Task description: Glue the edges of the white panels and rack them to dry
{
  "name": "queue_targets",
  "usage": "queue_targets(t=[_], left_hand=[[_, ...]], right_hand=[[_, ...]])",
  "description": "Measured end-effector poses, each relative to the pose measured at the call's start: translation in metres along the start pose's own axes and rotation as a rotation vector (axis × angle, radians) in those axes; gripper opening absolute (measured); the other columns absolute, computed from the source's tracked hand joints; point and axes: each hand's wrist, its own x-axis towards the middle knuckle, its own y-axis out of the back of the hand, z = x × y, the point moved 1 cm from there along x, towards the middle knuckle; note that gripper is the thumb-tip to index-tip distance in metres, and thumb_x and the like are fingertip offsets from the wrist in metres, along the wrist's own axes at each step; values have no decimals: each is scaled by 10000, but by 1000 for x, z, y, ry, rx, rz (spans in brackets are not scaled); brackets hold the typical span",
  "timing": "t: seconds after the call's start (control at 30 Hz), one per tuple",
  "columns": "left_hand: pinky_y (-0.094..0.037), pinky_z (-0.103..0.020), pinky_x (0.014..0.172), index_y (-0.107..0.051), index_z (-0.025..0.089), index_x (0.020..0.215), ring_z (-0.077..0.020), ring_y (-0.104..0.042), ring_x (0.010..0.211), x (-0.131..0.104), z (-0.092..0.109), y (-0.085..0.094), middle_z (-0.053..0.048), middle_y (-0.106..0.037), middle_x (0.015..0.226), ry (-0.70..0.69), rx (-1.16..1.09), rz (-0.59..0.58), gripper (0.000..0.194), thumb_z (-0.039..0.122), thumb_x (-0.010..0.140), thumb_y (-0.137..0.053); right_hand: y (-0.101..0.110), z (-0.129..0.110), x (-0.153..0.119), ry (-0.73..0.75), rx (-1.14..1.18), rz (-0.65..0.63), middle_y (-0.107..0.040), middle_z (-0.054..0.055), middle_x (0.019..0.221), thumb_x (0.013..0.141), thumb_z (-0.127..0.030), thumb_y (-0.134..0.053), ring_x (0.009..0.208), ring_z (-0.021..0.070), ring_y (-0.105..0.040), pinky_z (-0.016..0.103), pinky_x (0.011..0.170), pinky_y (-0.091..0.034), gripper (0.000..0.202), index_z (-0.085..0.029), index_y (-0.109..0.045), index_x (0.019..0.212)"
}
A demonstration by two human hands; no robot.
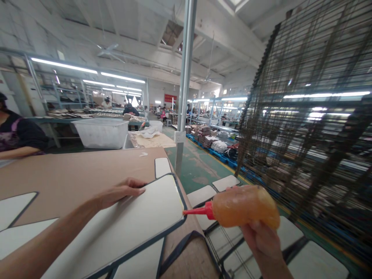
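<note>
My left hand (123, 192) is closed on the far edge of a white panel (145, 217) with a dark border, thumb on top. The panel lies tilted over other panels near the table's right edge. In my right hand (261, 238) is a squeeze bottle (244, 205) of amber liquid, held on its side with its red nozzle (199, 210) pointing left. The nozzle tip meets the panel's dark border at its right corner. A thin yellowish line runs along that right border. A dark strip (186, 246) hangs beside the panel at the table edge.
More bordered panels lie on the brown table (87, 166) and on a wire rack (229, 248) at right. A tall wire mesh rack (305, 116) stands on the right. A metal post (186, 77) rises past the table's far corner. A person (20, 131) sits at far left, near a white bin (100, 133).
</note>
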Motion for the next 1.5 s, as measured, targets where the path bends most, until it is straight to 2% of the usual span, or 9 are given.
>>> queue_targets(t=[0.1, 0.27, 0.47, 0.7, 1.03, 1.3, 1.5], left_hand=[[-506, -300, 698, -651, 143, 1066, -243, -647, 802, 2, -6, 0, -84, -711, 881, 16, -142, -95, 402, 364, 732, -618], [-510, -294, 687, -632, 146, 1105, -249, -652, 795, 9, -18, 1, -84, -716, 871, 34, -209, -29, 436, 352, 720, -642], [-501, -261, 648, -602, 150, 1149, -230, -655, 781, 16, -31, -3, -97, -714, 902, 16, -241, -8, 462, 374, 746, -616], [-470, -198, 574, -648, 129, 1060, -172, -645, 700, 18, -38, -10, -95, -718, 860, 25, -242, 36, 417, 408, 752, -610], [-446, -182, 521, -686, 145, 941, -139, -620, 631, 21, -42, -16, -62, -720, 802, 73, -235, 148, 408, 474, 704, -636], [-401, -167, 454, -680, 121, 759, -112, -578, 521, 25, -44, -16, -41, -693, 661, 65, -279, 160, 436, 524, 592, -700], [-431, -191, 466, -670, 111, 749, -136, -602, 532, 29, -45, -15, -64, -705, 668, 78, -306, 161, 474, 543, 558, -711]], right_hand=[[-3, 2, -2, 42, 23, -14, -639, 106, 1105, 616, -268, -772, 1053, 330, -562, 568, 947, -361, 641, -298, -507, 1199], [-11, 4, -2, 146, 24, -10, -620, 112, 1145, 645, -242, -753, 1076, 339, -550, 571, 960, -352, 609, -274, -505, 1200], [-5, 9, -1, 171, -24, -59, -582, 148, 1189, 675, -226, -715, 1100, 371, -524, 592, 888, -418, 620, -259, -458, 1239], [-5, 12, 0, 188, -58, -49, -597, 151, 1157, 679, -224, -709, 1049, 363, -563, 560, 825, -477, 620, -267, -448, 1240], [-16, 14, 2, 167, -61, -138, -594, 144, 1167, 657, -259, -730, 1057, 349, -560, 539, 842, -475, 588, -257, -492, 1195], [-22, 15, 1, 104, -80, -158, -638, 130, 1098, 619, -284, -760, 1042, 340, -573, 533, 893, -437, 621, -264, -502, 1184], [-26, 18, -2, 63, -78, -151, -630, 146, 1110, 603, -275, -766, 1042, 352, -570, 536, 891, -437, 641, -253, -503, 1187]])
